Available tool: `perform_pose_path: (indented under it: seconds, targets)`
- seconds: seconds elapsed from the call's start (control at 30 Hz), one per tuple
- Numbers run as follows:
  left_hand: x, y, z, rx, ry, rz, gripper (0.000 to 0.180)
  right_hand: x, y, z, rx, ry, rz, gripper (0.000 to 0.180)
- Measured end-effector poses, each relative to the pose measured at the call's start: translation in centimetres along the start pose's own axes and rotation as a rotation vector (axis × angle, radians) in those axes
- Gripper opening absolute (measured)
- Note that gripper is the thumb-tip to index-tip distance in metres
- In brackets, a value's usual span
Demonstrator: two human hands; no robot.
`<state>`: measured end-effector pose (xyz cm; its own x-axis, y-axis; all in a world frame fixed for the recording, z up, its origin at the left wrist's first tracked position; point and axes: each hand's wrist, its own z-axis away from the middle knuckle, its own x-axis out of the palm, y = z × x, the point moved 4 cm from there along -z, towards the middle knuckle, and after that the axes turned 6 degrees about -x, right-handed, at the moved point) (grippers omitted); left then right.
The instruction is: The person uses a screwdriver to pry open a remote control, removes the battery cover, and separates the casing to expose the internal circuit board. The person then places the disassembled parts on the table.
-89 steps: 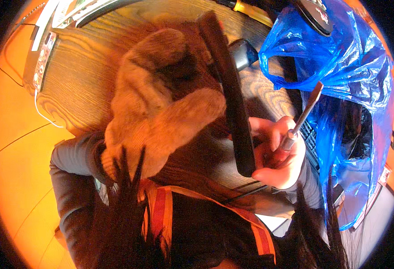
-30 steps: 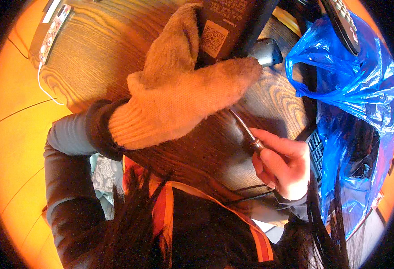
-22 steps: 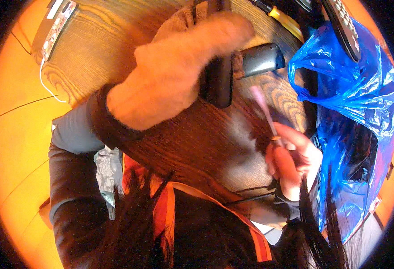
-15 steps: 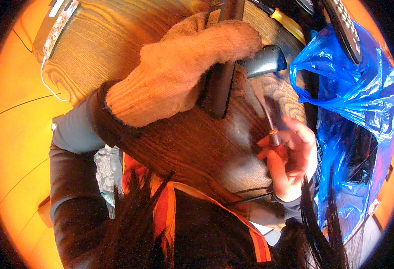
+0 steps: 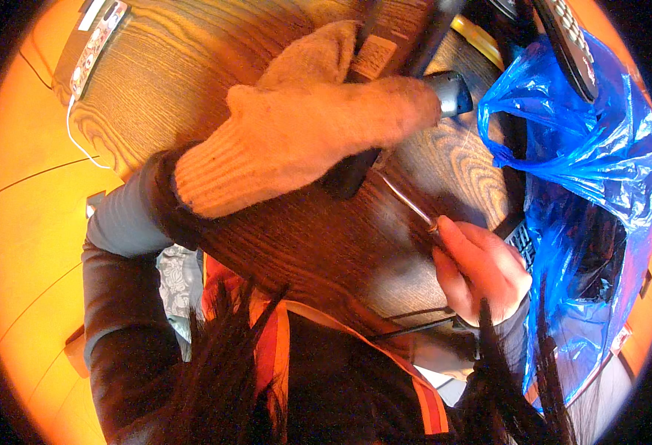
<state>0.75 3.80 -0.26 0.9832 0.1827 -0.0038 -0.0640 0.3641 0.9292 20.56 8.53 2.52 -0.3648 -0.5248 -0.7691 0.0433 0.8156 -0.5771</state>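
My left hand (image 5: 296,130) wears a thick knitted glove and is closed around a long black appliance (image 5: 375,58) with a pale label on its side. The appliance is held at a slant over the table, and the glove hides its middle. A shiny dark curved piece (image 5: 456,94) shows just beyond the gloved fingertips; whether it belongs to the appliance I cannot tell. My bare right hand (image 5: 482,271) grips a screwdriver (image 5: 409,200), its handle hidden in my fist. The metal shaft points up and left, with its tip close to the appliance's lower end; contact is unclear.
The wooden table (image 5: 185,55) lies beneath my hands. A crumpled blue plastic bag (image 5: 571,159) fills the right side, with a dark keypad-like object (image 5: 567,48) over it. A yellow-handled tool (image 5: 477,41) lies at the back. A power strip (image 5: 97,48) with a white cord sits far left.
My right hand has turned over and closed more firmly round the screwdriver, whose tip has swung left toward the appliance. The appliance has tilted in my left hand, bringing its label into fuller view.
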Motion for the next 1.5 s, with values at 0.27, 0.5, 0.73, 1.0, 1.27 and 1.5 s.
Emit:
perform_pose_path:
  seconds: [0.27, 0.5, 0.73, 1.0, 1.27, 1.5]
  targets:
    - [0.4, -0.1, 0.1, -0.063, 0.110, -0.061, 0.029, 0.2, 0.5, 0.3, 0.262, -0.010, -0.219, 0.032]
    - [0.2, -0.3, 0.0, 0.048, 0.291, -0.162, 0.024, 1.6, 1.1, 1.6, 0.735, 0.042, -0.728, 0.028]
    - [1.6, 0.1, 1.1, 0.195, 0.283, 0.281, 0.027, 2.9, 0.8, 2.0, 0.985, 0.200, -1.318, 0.021]
    - [-3.9, 1.6, 0.5, 0.397, 0.443, -0.076, 0.029, 0.0, -0.3, 1.1, 0.125, 0.282, -0.083, 0.033]
    - [-0.8, -0.6, 0.8, -0.108, 0.084, 0.484, 0.033, 0.6, 0.5, 1.2, 0.151, 0.265, -0.091, 0.039]
    - [0.0, -0.4, 0.3, -0.086, -0.048, 0.302, 0.033, 0.6, 0.1, 1.2, 0.138, 0.224, -0.107, 0.038]
